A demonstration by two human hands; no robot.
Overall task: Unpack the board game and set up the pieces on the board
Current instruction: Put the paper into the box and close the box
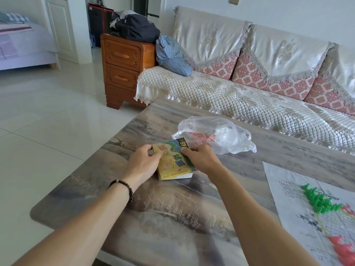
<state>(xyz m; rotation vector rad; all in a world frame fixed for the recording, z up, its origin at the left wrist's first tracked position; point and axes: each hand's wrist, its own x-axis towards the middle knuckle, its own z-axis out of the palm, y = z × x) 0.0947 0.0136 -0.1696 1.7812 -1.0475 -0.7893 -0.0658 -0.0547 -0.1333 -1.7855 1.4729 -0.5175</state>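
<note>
Lying near the desk's (pixel 134 217) left edge, the game box (pixel 173 163) sits flat on the marbled, glossy top, with bare surface all round its near side. The left hand (pixel 143 164) curls its fingers over the box's left edge and pinches it; the right hand (pixel 201 160) grips the right edge, thumb on the lid. The box is a small flat carton, yellow and green with printed characters, its white side facing the camera. Just behind it, touching the far corner, lies a crumpled clear plastic bag (pixel 217 134) with red print. Well to the right, a creased paper game board (pixel 299 204) is spread out, reaching the frame's edge, with green pieces (pixel 318 201) and red pieces (pixel 343 250) clustered on it. A quilted sofa (pixel 240 96) runs along the desk's far side.
</note>
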